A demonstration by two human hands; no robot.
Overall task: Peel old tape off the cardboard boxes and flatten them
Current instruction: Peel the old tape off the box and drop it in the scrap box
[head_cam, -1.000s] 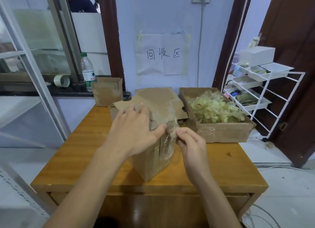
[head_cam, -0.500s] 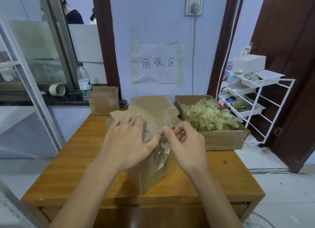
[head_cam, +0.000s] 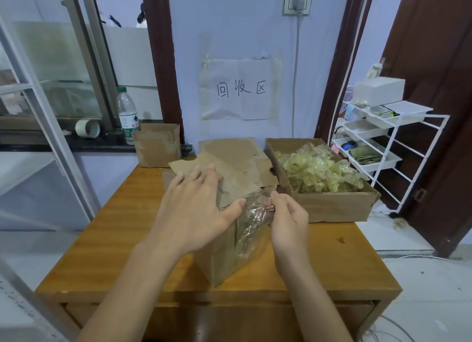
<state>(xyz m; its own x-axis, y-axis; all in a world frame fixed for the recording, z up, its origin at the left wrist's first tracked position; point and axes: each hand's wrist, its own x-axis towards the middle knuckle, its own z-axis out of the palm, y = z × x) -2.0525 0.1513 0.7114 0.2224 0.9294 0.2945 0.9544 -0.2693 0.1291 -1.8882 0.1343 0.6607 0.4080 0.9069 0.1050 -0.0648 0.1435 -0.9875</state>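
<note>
Pressing my left hand (head_cam: pixel 196 209) flat, fingers spread, on the brown cardboard box (head_cam: pixel 229 229) mid-table; my right hand (head_cam: pixel 286 219) pinches the crinkled clear tape (head_cam: pixel 251 223) at its corner.

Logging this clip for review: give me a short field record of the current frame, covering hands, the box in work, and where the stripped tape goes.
left hand: presses flat on the brown cardboard box
right hand: pinches the crinkled clear tape strip, partly peeled off the box
waste: open cardboard box of yellowish tape scraps, at right
surface: wooden table
box state: not yet flattened
</note>
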